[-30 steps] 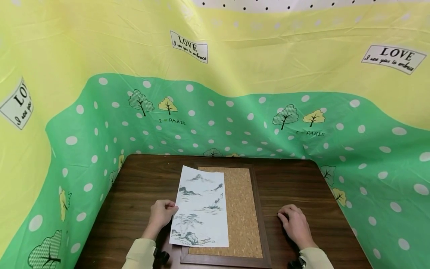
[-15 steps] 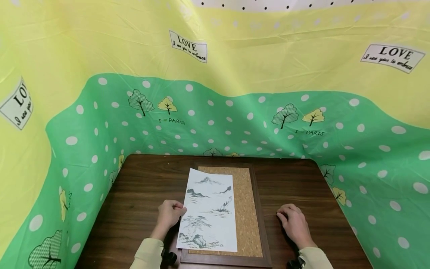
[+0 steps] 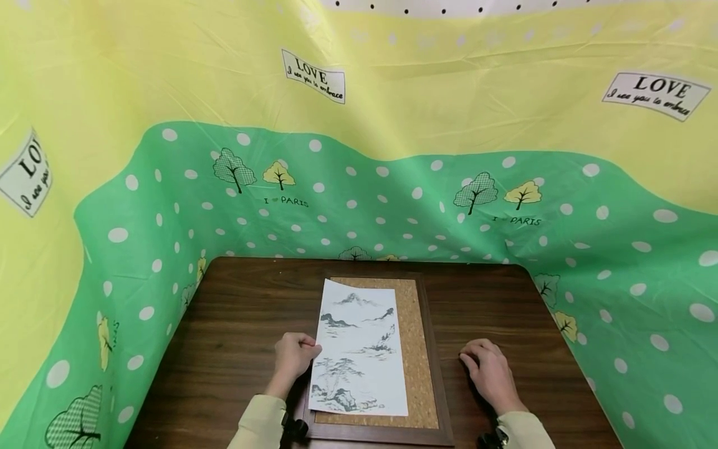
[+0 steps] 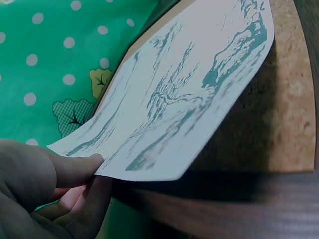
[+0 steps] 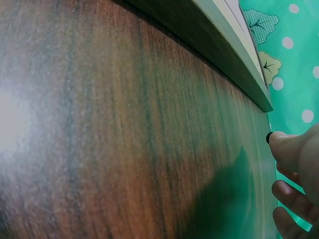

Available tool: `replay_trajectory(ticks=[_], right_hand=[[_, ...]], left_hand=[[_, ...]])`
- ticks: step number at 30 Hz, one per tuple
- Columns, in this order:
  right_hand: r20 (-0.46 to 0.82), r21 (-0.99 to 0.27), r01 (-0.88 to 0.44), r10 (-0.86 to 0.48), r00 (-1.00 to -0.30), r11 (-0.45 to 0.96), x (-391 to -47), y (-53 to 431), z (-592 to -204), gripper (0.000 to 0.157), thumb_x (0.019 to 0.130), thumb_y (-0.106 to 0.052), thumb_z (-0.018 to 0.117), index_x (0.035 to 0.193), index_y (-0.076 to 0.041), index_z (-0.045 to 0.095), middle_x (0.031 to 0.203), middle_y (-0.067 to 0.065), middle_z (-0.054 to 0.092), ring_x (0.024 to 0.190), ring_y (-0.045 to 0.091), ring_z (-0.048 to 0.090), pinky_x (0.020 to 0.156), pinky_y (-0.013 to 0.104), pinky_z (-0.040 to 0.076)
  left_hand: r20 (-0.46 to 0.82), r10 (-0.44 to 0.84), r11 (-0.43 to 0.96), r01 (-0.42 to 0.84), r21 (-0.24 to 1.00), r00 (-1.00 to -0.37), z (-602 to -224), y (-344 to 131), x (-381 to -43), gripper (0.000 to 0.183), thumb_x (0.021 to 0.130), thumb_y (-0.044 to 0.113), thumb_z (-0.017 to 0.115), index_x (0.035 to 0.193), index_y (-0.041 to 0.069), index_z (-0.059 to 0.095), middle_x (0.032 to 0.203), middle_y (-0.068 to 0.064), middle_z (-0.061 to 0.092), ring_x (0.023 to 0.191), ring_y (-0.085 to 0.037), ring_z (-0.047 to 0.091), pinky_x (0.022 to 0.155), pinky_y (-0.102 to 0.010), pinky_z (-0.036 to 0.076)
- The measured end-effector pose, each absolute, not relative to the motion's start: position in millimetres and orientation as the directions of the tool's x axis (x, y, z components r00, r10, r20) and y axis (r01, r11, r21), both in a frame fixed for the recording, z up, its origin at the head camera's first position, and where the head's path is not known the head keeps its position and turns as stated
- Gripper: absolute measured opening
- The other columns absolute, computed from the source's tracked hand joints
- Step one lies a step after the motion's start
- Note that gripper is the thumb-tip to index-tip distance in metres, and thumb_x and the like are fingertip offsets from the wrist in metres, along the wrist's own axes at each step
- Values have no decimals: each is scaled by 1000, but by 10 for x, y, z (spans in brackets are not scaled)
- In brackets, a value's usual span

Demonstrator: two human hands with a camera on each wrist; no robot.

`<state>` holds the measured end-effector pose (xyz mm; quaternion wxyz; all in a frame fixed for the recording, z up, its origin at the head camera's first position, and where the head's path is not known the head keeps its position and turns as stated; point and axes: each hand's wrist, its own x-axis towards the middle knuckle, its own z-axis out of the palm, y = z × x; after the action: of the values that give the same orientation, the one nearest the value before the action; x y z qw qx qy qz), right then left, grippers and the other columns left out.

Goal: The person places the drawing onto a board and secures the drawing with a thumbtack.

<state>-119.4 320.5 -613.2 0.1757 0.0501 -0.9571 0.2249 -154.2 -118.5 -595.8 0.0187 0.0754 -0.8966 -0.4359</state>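
Left hand (image 3: 295, 355) is pinching the paper (image 3: 361, 340) by its left edge, thumb against fingers. Rightward from the grip, the paper is stretching over the board (image 3: 419, 374), covering much of it, leaving a strip bare beyond. Positioning seems well along, but the paper is not yet lying free. Farther right, the right hand (image 3: 489, 372) is resting loosely on the table (image 3: 477, 299), holding nothing.

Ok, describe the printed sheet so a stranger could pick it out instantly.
On the dark wooden table lies a framed cork board. Over its left side is the printed sheet, white with a dark ink landscape, unlike the speckled tan cork beside it.
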Motion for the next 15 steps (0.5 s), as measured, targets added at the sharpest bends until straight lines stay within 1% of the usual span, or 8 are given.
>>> replay_trajectory(ticks=[9, 15], right_hand=[[388, -408, -195, -24, -921, 892, -1197, 3179, -6102, 10, 86, -5, 85, 91, -11, 79, 103, 6, 69, 97, 32, 66, 81, 55, 55], [381, -425, -191, -17, -924, 885, -1203, 3141, -6078, 11, 86, -5, 86, 91, -11, 79, 103, 6, 70, 98, 32, 66, 81, 56, 55]], left_hand=[[-17, -138, 605, -98, 790, -990, -5977, -1064, -1573, 14, 78, 10, 88, 72, 11, 76, 65, 5, 69, 61, -10, 59, 63, -36, 54], [-18, -127, 602, -91, 793, -992, -5981, -1001, -1591, 14, 78, 10, 88, 71, 11, 76, 65, 5, 69, 64, -12, 59, 68, -39, 55]])
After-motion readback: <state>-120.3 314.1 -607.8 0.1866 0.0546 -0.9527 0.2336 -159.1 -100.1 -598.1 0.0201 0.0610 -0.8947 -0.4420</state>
